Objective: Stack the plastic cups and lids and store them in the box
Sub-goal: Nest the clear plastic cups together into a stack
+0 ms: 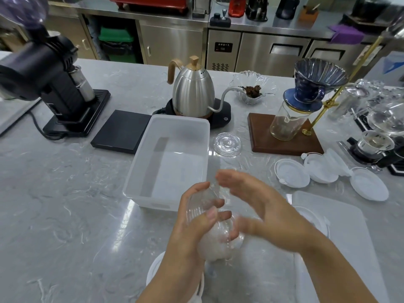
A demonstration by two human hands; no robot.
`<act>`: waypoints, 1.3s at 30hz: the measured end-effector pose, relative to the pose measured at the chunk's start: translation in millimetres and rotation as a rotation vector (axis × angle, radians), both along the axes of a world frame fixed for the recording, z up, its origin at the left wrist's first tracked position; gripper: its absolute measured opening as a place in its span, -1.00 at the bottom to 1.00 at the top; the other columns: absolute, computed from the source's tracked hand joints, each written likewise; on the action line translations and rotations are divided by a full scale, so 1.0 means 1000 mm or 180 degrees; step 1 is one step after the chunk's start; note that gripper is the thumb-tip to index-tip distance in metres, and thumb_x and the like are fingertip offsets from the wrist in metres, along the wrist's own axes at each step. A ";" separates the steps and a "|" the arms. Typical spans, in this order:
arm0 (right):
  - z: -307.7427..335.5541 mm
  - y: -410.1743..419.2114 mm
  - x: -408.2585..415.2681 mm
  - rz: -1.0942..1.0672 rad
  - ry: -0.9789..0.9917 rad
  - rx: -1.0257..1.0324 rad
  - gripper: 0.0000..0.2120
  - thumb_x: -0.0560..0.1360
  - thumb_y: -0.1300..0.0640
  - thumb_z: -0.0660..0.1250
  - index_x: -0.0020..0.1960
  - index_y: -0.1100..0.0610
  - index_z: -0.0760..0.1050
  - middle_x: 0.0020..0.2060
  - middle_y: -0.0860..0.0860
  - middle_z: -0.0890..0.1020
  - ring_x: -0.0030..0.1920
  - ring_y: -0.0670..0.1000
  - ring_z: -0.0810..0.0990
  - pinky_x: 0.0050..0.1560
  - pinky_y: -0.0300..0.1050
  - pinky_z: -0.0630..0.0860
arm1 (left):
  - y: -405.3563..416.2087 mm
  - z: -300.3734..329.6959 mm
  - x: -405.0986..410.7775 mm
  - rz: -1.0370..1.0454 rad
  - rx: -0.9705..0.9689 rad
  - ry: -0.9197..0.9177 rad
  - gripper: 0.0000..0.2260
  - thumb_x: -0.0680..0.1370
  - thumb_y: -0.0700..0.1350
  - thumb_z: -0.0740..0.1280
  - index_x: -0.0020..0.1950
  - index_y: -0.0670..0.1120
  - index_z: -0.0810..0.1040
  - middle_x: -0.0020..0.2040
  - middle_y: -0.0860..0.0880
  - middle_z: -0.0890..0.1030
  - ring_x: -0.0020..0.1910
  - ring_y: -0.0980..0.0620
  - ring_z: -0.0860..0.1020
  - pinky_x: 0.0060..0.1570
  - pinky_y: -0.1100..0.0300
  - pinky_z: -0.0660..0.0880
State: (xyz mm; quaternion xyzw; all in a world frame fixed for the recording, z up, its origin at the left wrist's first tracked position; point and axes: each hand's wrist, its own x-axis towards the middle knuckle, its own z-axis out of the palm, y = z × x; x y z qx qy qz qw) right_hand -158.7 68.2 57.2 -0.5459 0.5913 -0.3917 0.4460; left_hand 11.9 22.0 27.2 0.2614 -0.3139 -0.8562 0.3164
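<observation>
Left hand curls round a stack of clear cups; right hand, blurred, fingers straight. One box, one clear lid, three white lids.

clear plastic cups nested and tilted, just in front of the empty translucent box. clear lid flat beside the box, white lids scattered well off to the right

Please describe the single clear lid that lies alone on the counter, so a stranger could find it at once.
Start at the white plastic box in the counter's middle. Just off its far right corner, before the wooden stand, lies the clear lid. It is transparent and alone; the white lids farther right are opaque and clustered.
</observation>
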 end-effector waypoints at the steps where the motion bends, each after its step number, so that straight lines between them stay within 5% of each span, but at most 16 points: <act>1: -0.008 -0.011 -0.009 -0.0236 0.0006 -0.0043 -0.30 0.36 -0.16 0.51 0.43 -0.05 0.39 0.35 -0.14 0.53 0.39 -0.15 0.46 0.44 -0.15 0.34 | -0.002 0.000 0.000 0.0015 0.0078 0.0059 -0.22 0.07 0.11 0.70 0.25 0.05 0.57 0.14 -0.24 0.57 0.04 -0.20 0.58 -0.05 -0.15 0.56; 5: -0.050 -0.065 -0.051 -0.1129 0.0790 0.0174 -0.50 0.45 -0.04 0.48 0.35 0.01 0.47 0.30 -0.09 0.55 0.28 -0.08 0.54 0.41 0.02 0.42 | -0.004 0.002 -0.001 0.0035 0.0299 0.0272 -0.26 0.02 0.08 0.70 0.17 0.01 0.60 0.05 -0.23 0.60 -0.01 -0.23 0.54 -0.14 -0.13 0.58; 10: -0.078 -0.131 -0.077 -0.1119 0.1902 0.0445 -0.39 0.44 0.07 0.47 0.42 0.16 0.37 0.39 0.10 0.45 0.41 0.09 0.39 0.37 -0.06 0.31 | -0.007 0.006 0.003 0.0080 0.0343 0.0287 -0.29 0.02 0.07 0.69 0.13 -0.01 0.62 0.05 -0.25 0.59 -0.03 -0.23 0.53 -0.12 -0.17 0.56; 16: -0.092 -0.182 -0.091 -0.0895 0.2403 0.1033 -0.09 0.30 -0.18 0.54 0.47 0.17 0.23 0.38 0.17 0.37 0.42 0.21 0.32 0.35 0.07 0.35 | -0.011 0.006 0.010 0.0119 0.0277 0.0204 -0.25 0.07 0.09 0.68 0.21 -0.03 0.60 0.06 -0.25 0.61 -0.02 -0.22 0.57 -0.05 -0.25 0.55; 20: -0.097 -0.189 -0.095 -0.1035 0.2582 0.0998 -0.17 0.28 -0.19 0.51 0.41 0.11 0.29 0.33 0.15 0.44 0.36 0.23 0.37 0.24 0.07 0.39 | -0.013 0.006 0.011 0.0163 0.0322 0.0164 -0.23 0.07 0.10 0.68 0.24 -0.03 0.59 0.06 -0.24 0.61 -0.01 -0.22 0.57 -0.04 -0.25 0.56; 29: -0.083 -0.131 -0.088 -0.1132 0.1685 0.0366 -0.12 0.35 -0.03 0.54 0.54 0.03 0.19 0.50 0.03 0.31 0.49 0.08 0.27 0.46 0.07 0.29 | -0.012 0.007 0.007 0.0149 0.0345 0.0163 -0.25 0.09 0.11 0.67 0.25 0.01 0.60 0.06 -0.23 0.63 0.02 -0.22 0.59 0.00 -0.23 0.59; 39: -0.034 -0.039 -0.043 -0.0990 0.0220 -0.0347 -0.26 0.33 0.12 0.57 0.36 -0.30 0.34 0.33 -0.13 0.44 0.29 -0.09 0.51 0.23 -0.23 0.51 | -0.004 0.004 0.002 0.0025 0.0374 0.0211 -0.26 0.12 0.09 0.67 0.27 0.02 0.59 0.10 -0.23 0.61 0.04 -0.23 0.56 0.00 -0.19 0.57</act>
